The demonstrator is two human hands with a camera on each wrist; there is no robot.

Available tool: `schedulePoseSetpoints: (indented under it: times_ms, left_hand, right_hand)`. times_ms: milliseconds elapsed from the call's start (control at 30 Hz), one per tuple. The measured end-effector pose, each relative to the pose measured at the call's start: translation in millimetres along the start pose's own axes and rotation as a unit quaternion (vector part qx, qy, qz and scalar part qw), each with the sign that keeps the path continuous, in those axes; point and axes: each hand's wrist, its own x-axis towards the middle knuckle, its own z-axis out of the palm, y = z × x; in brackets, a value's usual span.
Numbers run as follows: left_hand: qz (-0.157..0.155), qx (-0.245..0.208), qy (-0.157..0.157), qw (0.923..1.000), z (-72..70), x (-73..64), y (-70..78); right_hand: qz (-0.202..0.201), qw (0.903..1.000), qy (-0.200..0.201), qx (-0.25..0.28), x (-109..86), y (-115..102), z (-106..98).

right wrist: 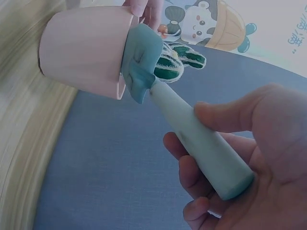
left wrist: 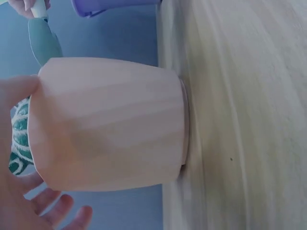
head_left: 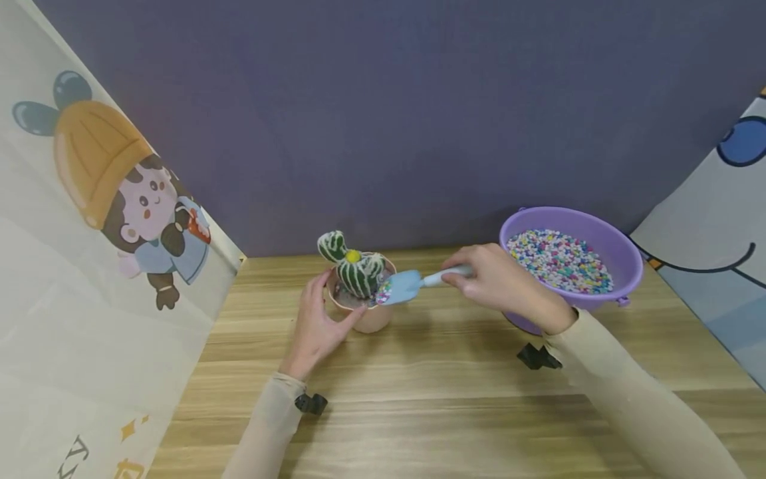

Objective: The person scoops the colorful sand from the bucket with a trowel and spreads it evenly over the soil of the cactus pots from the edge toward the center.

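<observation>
A pale pink flower pot (head_left: 372, 322) stands on the wooden table, holding a green-and-white striped cactus (head_left: 359, 277) with a yellow tip. My left hand (head_left: 317, 331) grips its rim from the left, thumb at the near side and fingers farther round; in the left wrist view the thumb (left wrist: 19, 90) lies along the rim. With my right hand (head_left: 493, 281) I hold a light blue toy trowel (head_left: 404, 286) by its handle. Its blade tip reaches over the pot's right rim, bearing small colourful pebbles (head_left: 383, 293) beside the cactus. In the right wrist view the fingers wrap the handle (right wrist: 201, 141).
A purple basin (head_left: 627, 265) with many multicoloured pebbles (head_left: 559, 261) stands at the right, just beyond my right forearm. A dark blue-grey panel (head_left: 383, 120) rises behind the table (head_left: 419, 412). Printed cartoon sheets flank both sides.
</observation>
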Motion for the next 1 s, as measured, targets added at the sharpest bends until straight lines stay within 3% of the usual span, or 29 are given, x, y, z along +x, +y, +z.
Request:
schedulePoseSetpoints:
  times_ms: [200, 467, 767, 1000]
  left_hand:
    - [0.019, 0.016, -0.003, 0.9997, -3.3, 1.8, 4.9]
    - [0.063, -0.012, -0.045, 0.9969, -4.5, 10.1, -2.0]
    - [0.032, -0.012, -0.042, 0.9985, -3.6, 6.3, -1.1]
    - [0.012, -0.007, -0.010, 0.9999, -1.6, -1.9, 11.4]
  right_hand:
    - [0.003, 0.9999, -0.011, -0.006, 1.7, -2, -2]
    - [0.000, 0.9997, -0.025, -0.001, 4.4, -5, -6]
    - [0.002, 0.9996, -0.030, -0.003, 4.1, -7, -6]
    - [-0.004, 0.9993, -0.037, -0.001, 5.4, -13, -8]
